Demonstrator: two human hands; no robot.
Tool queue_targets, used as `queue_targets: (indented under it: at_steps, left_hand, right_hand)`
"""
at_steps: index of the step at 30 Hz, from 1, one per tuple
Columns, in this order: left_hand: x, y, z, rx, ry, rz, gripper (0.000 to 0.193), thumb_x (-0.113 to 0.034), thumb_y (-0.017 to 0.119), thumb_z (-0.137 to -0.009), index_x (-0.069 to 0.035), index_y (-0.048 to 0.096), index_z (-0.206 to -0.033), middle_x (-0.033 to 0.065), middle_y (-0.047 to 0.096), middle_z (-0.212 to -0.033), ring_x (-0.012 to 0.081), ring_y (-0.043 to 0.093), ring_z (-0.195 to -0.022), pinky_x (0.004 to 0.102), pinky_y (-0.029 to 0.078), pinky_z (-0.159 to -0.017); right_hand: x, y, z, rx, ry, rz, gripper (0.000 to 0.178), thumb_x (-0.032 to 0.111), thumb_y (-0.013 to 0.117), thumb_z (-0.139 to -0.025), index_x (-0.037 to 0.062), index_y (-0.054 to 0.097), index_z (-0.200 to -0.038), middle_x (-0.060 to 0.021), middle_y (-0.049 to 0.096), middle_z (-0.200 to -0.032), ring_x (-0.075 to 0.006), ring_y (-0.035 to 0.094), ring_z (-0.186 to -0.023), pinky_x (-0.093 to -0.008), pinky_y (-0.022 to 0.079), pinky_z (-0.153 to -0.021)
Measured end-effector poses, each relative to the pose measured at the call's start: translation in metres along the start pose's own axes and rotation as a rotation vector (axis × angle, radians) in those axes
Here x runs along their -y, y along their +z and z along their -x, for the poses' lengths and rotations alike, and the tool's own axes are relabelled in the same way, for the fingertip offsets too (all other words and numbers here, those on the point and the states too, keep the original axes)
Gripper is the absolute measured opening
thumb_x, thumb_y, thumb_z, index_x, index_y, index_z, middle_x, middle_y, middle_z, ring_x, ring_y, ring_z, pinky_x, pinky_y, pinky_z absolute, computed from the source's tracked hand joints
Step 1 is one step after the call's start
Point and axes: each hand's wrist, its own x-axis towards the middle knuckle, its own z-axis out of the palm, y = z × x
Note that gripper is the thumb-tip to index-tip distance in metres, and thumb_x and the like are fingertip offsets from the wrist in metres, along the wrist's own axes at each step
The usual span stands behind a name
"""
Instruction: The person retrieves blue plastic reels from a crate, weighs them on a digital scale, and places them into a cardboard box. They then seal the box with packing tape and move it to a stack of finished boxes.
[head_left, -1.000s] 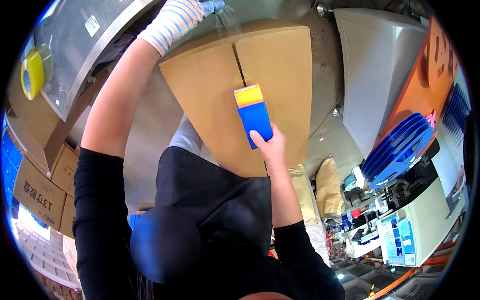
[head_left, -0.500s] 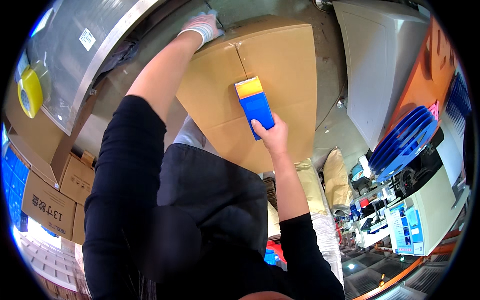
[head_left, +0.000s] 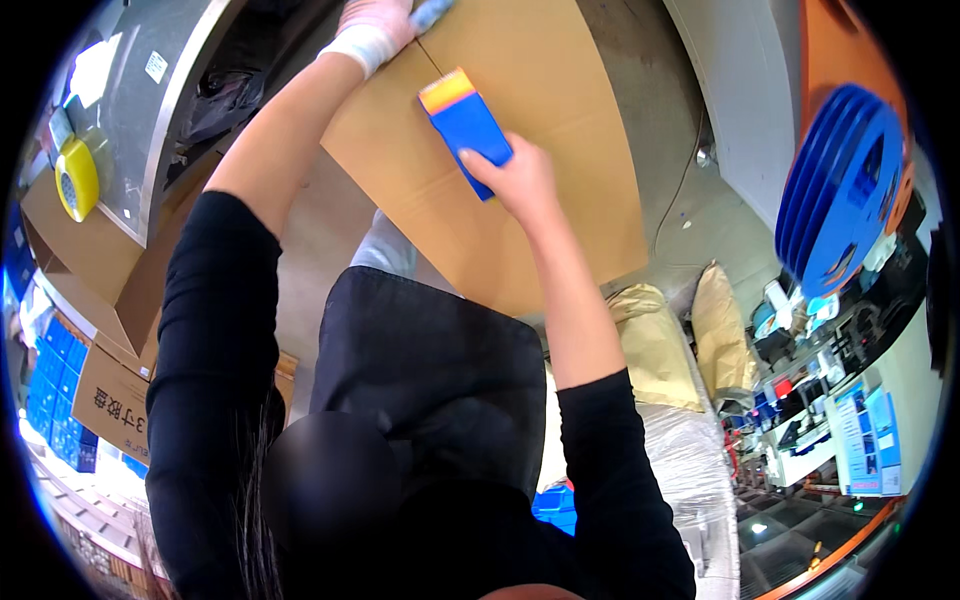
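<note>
In my right hand (head_left: 518, 178) is a blue handheld tape dispenser (head_left: 470, 130), its orange toothed end pointing up and left. The thumb lies across its near end. It is held over the top of a large brown carton (head_left: 560, 150), beside the dark seam between the flaps. My left hand (head_left: 378, 18), in a pale glove, is at the carton's far left part, by that seam. One blue-grey gloved digit stretches out over the cardboard; the other fingers are partly cut off by the upper edge of the view.
Left stands a grey metal surface (head_left: 120, 120) with a yellow tape roll (head_left: 76, 180) on it. Brown cartons (head_left: 110, 400) are stacked below. A light grey cabinet (head_left: 740, 120) and blue reels (head_left: 840, 190) are at right. Paper-wrapped bundles (head_left: 655, 340) lie near my right arm.
My view has shifted, and the carton sits higher and turned. The tape dispenser has moved up and left with my right hand. My left hand now reaches the upper edge of the view.
</note>
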Motion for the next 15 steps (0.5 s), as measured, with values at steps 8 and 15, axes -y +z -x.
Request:
queue_targets:
  at_steps: [8, 15]
  left_hand:
    - [-0.057, 0.029, 0.067, 0.032, 0.701, -0.406, 0.058, -0.033, 0.057, -0.083, -0.011, 0.046, -0.136, 0.0143, 0.046, -0.140, 0.0333, 0.041, -0.130, 0.0551, 0.023, -0.111]
    - [-0.252, 0.115, 0.228, 0.294, 0.664, -0.172, 0.060, -0.038, 0.066, -0.078, -0.019, 0.050, -0.132, 0.0086, 0.047, -0.139, 0.0266, 0.040, -0.133, 0.0511, 0.026, -0.111]
  right_hand:
    - [-0.039, -0.016, 0.043, 0.035, 0.038, -0.174, 0.048, 0.045, 0.074, -0.069, 0.0002, 0.067, -0.086, -0.0167, 0.068, -0.076, -0.0277, 0.068, -0.073, -0.0389, 0.052, -0.066]
    - [-0.218, -0.075, 0.234, -0.017, 0.219, 0.048, 0.049, 0.042, 0.075, -0.074, 0.0037, 0.068, -0.105, -0.0153, 0.070, -0.088, -0.0291, 0.068, -0.080, -0.0375, 0.052, -0.072]
